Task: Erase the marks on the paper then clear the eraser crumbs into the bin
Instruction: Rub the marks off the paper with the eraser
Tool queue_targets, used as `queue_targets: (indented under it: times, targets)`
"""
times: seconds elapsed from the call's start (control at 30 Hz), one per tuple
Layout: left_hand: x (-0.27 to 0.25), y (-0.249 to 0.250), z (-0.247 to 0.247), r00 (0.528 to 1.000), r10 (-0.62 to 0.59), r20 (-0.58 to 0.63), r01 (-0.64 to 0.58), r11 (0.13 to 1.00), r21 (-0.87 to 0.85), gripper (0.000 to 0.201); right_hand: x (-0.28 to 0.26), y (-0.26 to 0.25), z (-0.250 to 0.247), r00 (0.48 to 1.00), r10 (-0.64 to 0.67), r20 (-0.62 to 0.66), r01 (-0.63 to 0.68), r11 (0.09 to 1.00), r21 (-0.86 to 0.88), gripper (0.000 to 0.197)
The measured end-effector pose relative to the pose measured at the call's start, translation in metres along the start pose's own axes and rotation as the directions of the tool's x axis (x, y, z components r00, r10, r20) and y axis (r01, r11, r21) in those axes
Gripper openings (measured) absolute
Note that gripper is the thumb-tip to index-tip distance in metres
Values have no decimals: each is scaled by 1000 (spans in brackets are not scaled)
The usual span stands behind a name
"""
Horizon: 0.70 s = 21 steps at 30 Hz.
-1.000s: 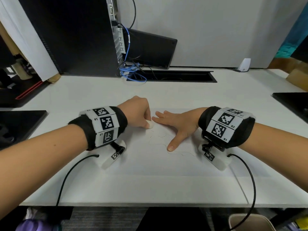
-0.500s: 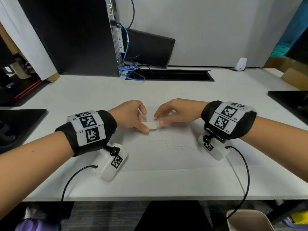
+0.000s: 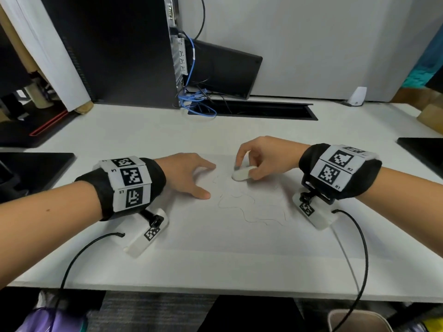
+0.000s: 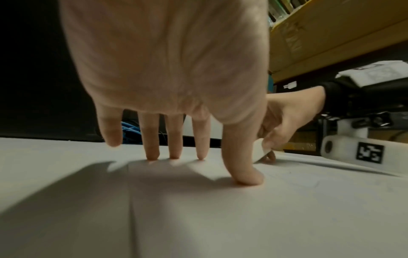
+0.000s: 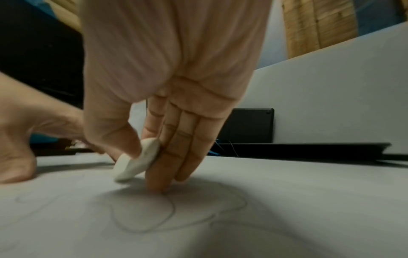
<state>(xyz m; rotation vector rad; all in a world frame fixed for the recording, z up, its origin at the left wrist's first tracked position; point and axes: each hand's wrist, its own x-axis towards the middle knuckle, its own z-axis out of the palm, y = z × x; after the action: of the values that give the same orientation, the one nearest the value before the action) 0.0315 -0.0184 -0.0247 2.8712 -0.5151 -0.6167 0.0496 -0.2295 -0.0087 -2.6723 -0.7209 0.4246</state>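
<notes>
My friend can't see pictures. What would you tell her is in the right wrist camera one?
A right hand pinches a white eraser between thumb and fingers, its lower end on paper with looping pencil marks. The left hand presses the paper nearby.

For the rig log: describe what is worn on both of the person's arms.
Both forearms are bare, without sleeves. Each wrist carries a black fabric wrist band: left, right. Each band is wrapped in white panels printed with black square codes. Under each hangs a white plastic camera block with its own code tag: left, right. Each block trails a thin black cable.
</notes>
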Motion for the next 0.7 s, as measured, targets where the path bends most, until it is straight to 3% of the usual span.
queue_targets:
  times: [0.07,0.2,0.33,0.47,0.6,0.7]
  targets:
    - [0,3,1,1000,-21,-1,21,997,74,81,4,-2,5,999,-14,32,16,999,-51,22]
    - [-2,14,5,998,-66,-7,66,983,169,90,15,-7,10,999,-31,-30,29,997,-76,23]
    - [-4,16,6,996,-92,6,89,980,181,96,17,-18,13,993,-71,95,78,995,-70,19]
    - [-8,21,6,992,-115,57,103,978,183,103,21,-21,11,997,-74,-7,72,987,-146,22]
    - [-9,22,5,990,-120,69,106,978,179,104,16,-26,15,991,-101,84,108,991,-78,14]
    - [-8,22,5,989,-122,79,106,978,178,104,20,-24,15,993,-110,-30,104,984,-145,16]
